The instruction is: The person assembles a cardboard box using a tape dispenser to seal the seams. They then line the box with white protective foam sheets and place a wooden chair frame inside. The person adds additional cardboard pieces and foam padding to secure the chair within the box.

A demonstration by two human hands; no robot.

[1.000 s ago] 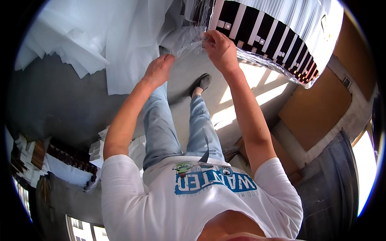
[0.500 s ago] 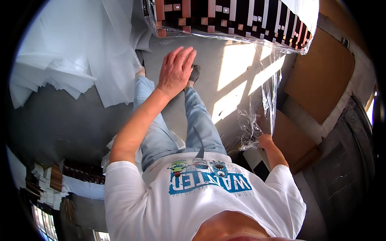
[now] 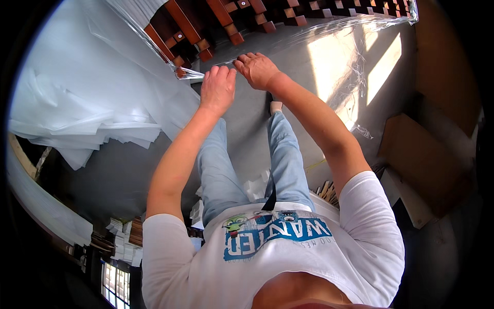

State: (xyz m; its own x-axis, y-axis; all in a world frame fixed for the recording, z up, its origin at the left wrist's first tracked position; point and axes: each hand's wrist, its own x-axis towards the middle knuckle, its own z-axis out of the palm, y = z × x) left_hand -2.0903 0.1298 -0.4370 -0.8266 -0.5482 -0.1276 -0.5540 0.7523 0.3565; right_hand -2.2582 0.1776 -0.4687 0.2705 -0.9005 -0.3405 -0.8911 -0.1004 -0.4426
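A stack of dark reddish-brown wooden pieces (image 3: 226,18) fills the top of the view, wrapped in clear plastic film (image 3: 191,73). The film's lower edge is drawn into a shiny rope-like strand near its left corner. There my left hand (image 3: 218,87) is closed, fingers together and bent over this strand. Close beside it on the right, my right hand (image 3: 257,69) curls its fingers on the same film edge. Both fingertips are partly hidden behind the hands. Further right, a loose crinkled part of the film hangs over the sunlit floor.
White foam sheets (image 3: 77,98) lie piled at the left, beside the stack. Brown cardboard (image 3: 417,149) stands at the right. Thin wooden strips (image 3: 326,191) and white pieces lie near my legs. Sunlight falls on the grey floor (image 3: 247,110).
My right hand has come from the bunched film at the lower right up to the film edge. My left hand, open before, has closed beside it. The view has shifted along the stack.
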